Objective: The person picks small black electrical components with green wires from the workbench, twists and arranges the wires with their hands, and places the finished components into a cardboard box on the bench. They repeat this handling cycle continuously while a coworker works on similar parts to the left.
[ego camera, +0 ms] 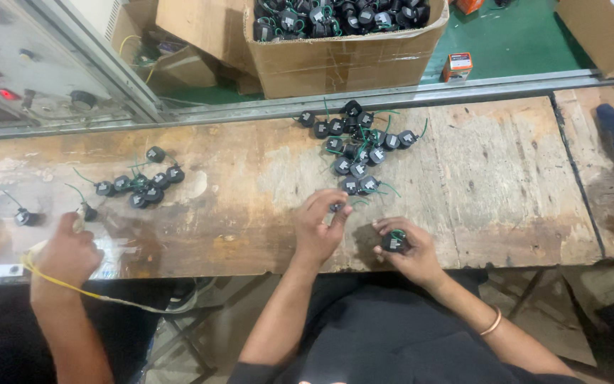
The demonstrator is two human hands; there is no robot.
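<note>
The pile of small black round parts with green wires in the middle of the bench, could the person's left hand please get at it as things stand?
Probably yes: the left hand lies just below the pile of small black round parts with green wires, with only bare wooden bench between.

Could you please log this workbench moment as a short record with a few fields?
Surface: worn wooden bench
Left hand: pinching a small black part at the fingertips
Right hand: holding a black round component with green wire
Middle pile: same black components, green leads
Left pile: smaller cluster
Behind bench: cardboard box full of components
Others: co-worker's hand at left with a yellow wire
</note>
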